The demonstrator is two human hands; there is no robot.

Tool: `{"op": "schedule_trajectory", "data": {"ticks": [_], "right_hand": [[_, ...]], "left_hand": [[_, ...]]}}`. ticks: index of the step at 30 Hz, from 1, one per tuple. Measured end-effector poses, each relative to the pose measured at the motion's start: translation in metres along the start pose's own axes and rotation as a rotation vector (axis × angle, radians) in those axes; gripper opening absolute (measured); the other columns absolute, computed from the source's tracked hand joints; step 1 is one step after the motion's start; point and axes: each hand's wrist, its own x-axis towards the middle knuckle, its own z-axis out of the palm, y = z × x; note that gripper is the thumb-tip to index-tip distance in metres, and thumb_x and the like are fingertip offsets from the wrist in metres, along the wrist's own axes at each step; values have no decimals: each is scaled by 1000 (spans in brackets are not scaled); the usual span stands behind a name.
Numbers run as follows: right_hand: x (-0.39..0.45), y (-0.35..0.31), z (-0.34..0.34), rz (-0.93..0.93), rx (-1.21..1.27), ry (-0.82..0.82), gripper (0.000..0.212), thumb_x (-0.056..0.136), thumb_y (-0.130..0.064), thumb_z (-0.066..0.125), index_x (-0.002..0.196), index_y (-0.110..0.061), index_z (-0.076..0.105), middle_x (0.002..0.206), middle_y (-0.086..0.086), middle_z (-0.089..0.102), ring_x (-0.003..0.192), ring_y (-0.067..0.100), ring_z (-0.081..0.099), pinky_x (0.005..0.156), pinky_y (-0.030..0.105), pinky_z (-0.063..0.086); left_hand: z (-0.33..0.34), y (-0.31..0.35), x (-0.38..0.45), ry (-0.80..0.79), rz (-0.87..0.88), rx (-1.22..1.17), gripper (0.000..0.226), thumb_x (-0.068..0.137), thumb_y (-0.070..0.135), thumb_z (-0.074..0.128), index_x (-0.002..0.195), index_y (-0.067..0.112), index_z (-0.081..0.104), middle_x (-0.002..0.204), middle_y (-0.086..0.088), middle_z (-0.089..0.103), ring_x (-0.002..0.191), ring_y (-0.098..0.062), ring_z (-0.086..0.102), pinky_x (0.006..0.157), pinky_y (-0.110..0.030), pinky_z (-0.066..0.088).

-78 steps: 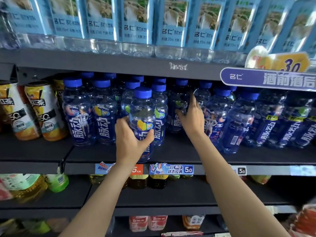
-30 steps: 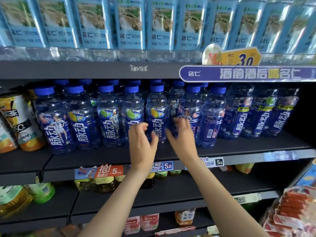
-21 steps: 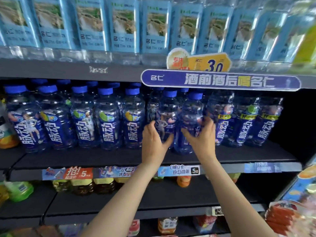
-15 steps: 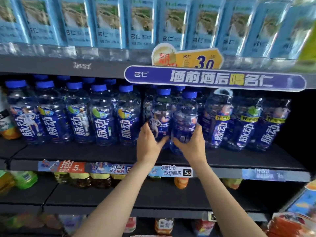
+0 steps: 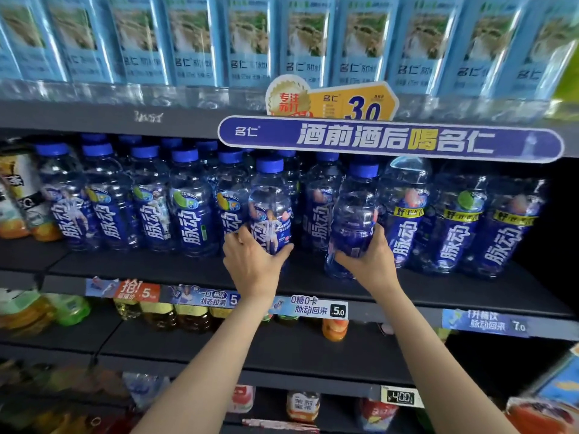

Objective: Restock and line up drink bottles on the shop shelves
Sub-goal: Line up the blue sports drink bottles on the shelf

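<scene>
1. Blue-capped and clear, a bottle [image 5: 270, 205] is sitting in the left hand [image 5: 252, 261], whose fingers [image 5: 283, 250] are curling round its lower body while the thumb is pressing its left side.
2. Beside it to the right, the right hand [image 5: 369, 261] is clasping a second bottle [image 5: 352, 220] low on its dark blue label, the thumb lying across the front and the fingers wrapping round the far side.
3. Both bottles are standing upright at the front of the middle shelf [image 5: 454, 289], forward of the row behind them, with a gap showing between the two.
4. To the left, a row of matching bottles [image 5: 150, 208] is lining the same shelf, labels facing out; to the right, three larger bottles [image 5: 454, 227] with yellow label bands are standing close together.
5. Along the shelf edge below the hands, price tags [image 5: 313, 308] are hanging in a line.
6. Above, a purple banner [image 5: 388, 140] with white lettering is running along the upper shelf lip, topped by a yellow price card [image 5: 351, 101].
7. On the top shelf, light blue labelled water bottles [image 5: 250, 42] are crowding side by side.
8. Lower shelves are holding yellow, green and orange drinks [image 5: 163, 314], partly hidden by the forearms.
</scene>
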Motion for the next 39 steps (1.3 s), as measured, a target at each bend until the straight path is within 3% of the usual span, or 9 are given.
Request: {"op": "schedule_trajectory", "data": {"ticks": [5,9,13,16,21,25,30,33,39], "right_hand": [[1,-9,-12,51,20,-199,59,73,-14,76,120,-9,40,95,0,59,82,17,57,74,28,41],[2,-15,-6,41,10,-293,59,74,-20,76,122,-13,42,106,3,63,96,21,60,86,35,47],[-4,-25,12,18,6,-185,54,77,-17,74,120,-7,42,96,0,55,80,13,52,61,12,36],[-9,-29,23,38,19,-113,51,77,-15,73,117,-7,42,92,0,53,72,10,48,50,10,37],[-10,-34,24,76,-49,-113,43,78,-18,73,106,-10,40,71,-8,46,67,12,48,49,14,34],[-10,-39,27,104,-62,-96,51,80,-18,72,115,2,42,69,-8,44,79,15,49,64,19,34],[-8,-44,23,182,-56,-137,55,81,-22,71,120,1,40,106,11,59,91,19,52,73,25,38],[-8,-40,21,204,-77,-102,56,80,-24,72,118,1,40,115,15,59,103,28,57,75,28,40],[-23,-37,31,207,-226,244,66,85,-25,66,133,4,31,135,22,37,124,36,40,95,39,38]], "left_hand": [[1,4,-3,-5,-49,-66,84,67,45,78,125,0,37,127,-19,40,116,-34,39,92,-43,37],[4,-2,-4,-91,30,-120,84,70,37,78,132,-1,35,132,-19,33,119,-34,34,97,-41,34],[0,-17,-3,-187,122,-133,75,72,30,76,130,0,39,132,-18,32,122,-34,31,99,-40,34],[-5,-18,-1,-234,115,-129,72,75,30,74,132,4,38,133,-15,32,124,-31,30,98,-37,33],[-6,-13,-1,-225,86,-59,69,76,35,73,129,6,39,131,-12,37,124,-27,37,90,-35,42],[-5,-1,-5,-208,50,-15,63,81,35,69,128,5,38,126,-11,37,113,-26,45,69,-33,42],[-6,3,-3,-220,24,-12,64,81,36,69,128,6,38,125,-10,38,111,-27,47,66,-35,41],[-12,-1,-4,-242,22,-34,68,77,39,71,126,6,38,127,-11,38,117,-27,44,71,-37,45],[-34,-26,-4,-237,73,-40,80,66,40,79,122,3,37,125,-13,40,120,-29,39,88,-39,43]]}}
